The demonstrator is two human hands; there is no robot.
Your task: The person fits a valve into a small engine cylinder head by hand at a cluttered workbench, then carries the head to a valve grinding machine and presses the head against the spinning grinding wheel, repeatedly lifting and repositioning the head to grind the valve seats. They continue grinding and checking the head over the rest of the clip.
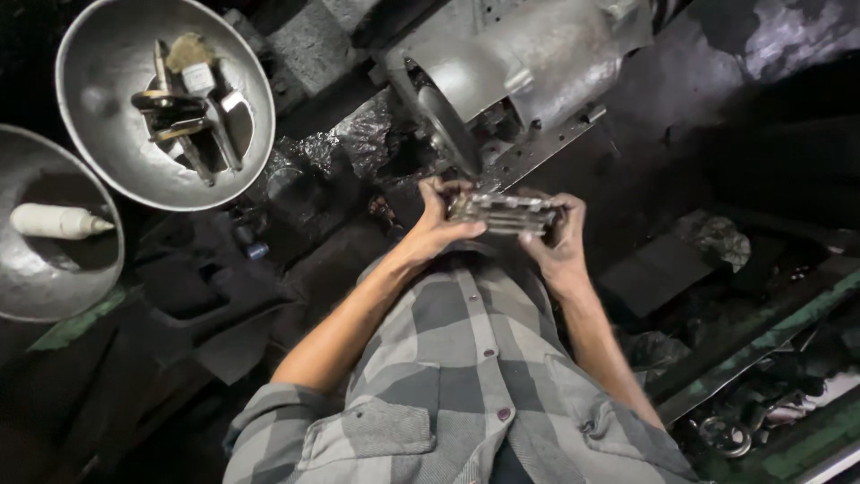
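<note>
A stack of flat shiny metal pieces [503, 213] is gripped at both ends, held just in front of my chest. My left hand [436, 220] closes on its left end and my right hand [562, 240] closes on its right end. Just above the stack stands a grinding wheel [447, 130] on a grey machine [528, 58]. The wheel's edge is close to the stack; I cannot tell whether they touch.
A large metal bowl [107, 134] at the upper left holds several metal tools. A second bowl [36, 278] at the left edge holds a white tube [55, 220]. Metal rings [726, 435] lie at the lower right beside a green-edged rail [761, 345]. Dark grimy surfaces surround me.
</note>
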